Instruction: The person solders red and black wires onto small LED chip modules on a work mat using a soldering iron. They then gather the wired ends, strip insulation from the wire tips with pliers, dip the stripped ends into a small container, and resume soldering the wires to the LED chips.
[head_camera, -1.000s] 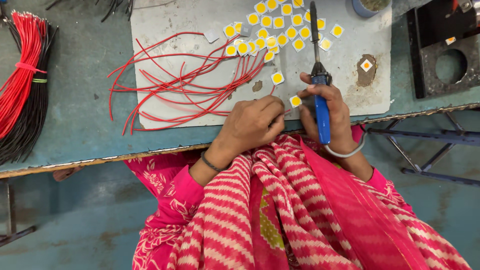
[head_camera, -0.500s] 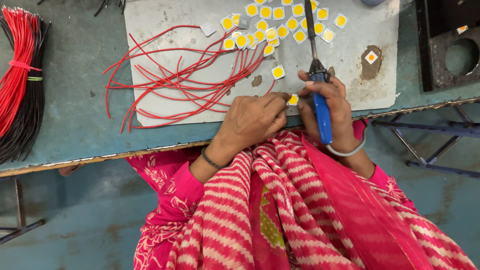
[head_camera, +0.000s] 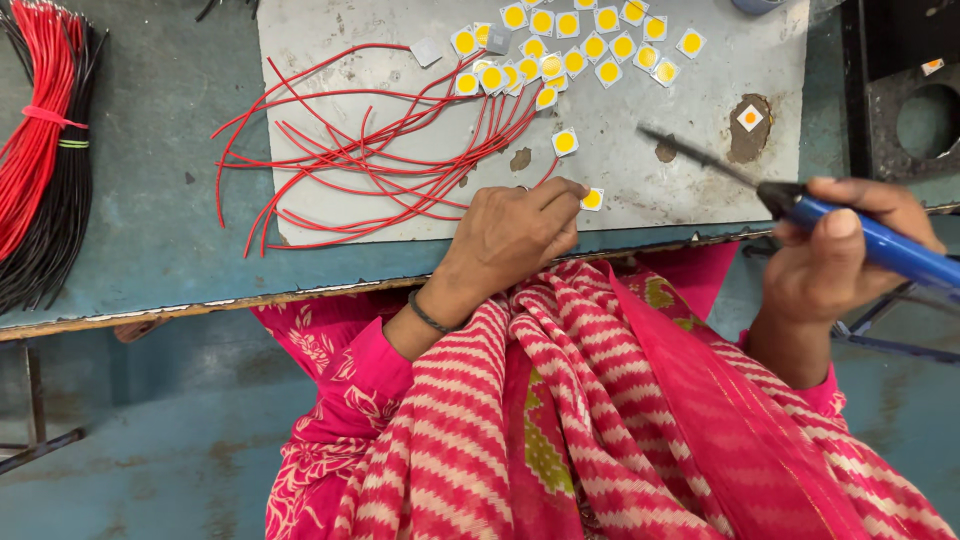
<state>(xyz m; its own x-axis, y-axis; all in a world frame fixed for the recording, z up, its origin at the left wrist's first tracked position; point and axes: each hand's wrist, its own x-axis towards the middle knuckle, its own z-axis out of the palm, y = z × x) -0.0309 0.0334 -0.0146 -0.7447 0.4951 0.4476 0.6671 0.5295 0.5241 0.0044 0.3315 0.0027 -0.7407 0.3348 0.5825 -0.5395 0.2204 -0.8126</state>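
Note:
My left hand (head_camera: 515, 235) rests at the near edge of a grey work plate (head_camera: 680, 190), its fingertips touching a small square white chip with a yellow centre (head_camera: 592, 199). A red wire runs up from under that hand. My right hand (head_camera: 835, 255) grips a blue-handled soldering iron (head_camera: 880, 245), held off to the right past the table's edge, its dark tip (head_camera: 660, 137) pointing left above the plate. Another single chip (head_camera: 565, 142) lies just beyond my left hand. Several more yellow chips (head_camera: 570, 45) cluster at the plate's far side, with red wires (head_camera: 370, 150) fanning out to the left.
A bundle of red and black wires (head_camera: 45, 150) lies at the left of the blue-green table (head_camera: 150, 240). A lone chip with an orange centre (head_camera: 750, 117) sits on a burnt patch. A dark metal block with a round hole (head_camera: 915, 120) stands at the right.
My right hand has swung the soldering iron away from the chip, out to the right and off the plate. My left hand stays at the chip.

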